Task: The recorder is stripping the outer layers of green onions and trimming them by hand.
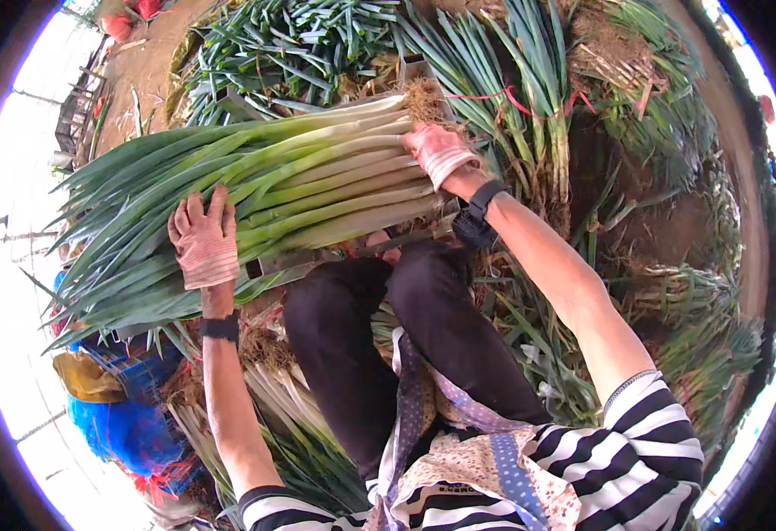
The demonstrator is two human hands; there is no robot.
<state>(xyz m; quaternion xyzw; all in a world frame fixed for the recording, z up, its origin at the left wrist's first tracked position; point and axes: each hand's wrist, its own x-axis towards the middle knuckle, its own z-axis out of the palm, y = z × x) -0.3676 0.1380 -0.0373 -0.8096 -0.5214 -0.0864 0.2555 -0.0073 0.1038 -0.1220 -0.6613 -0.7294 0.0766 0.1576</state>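
Observation:
A row of long green onions [317, 181] lies side by side across a low metal stand [295, 264] over my knees, leaves to the left and white root ends to the right. My left hand [204, 241], in a pinkish worn glove with bare fingertips, rests flat on the green leaves, fingers stretched out. At the root ends is my right hand [441, 155], gloved alike, its fingers curled against the white stems; their tips are partly hidden. A tuft of roots [423, 99] sticks out just beyond it.
Cut green tops [290, 53] are heaped at the far side. Onion bundles tied with red string [529, 111] lie at the far right. More onions [304, 398] lie beside my legs. Blue sacking [127, 434] with a yellow cloth [89, 376] sits at the left.

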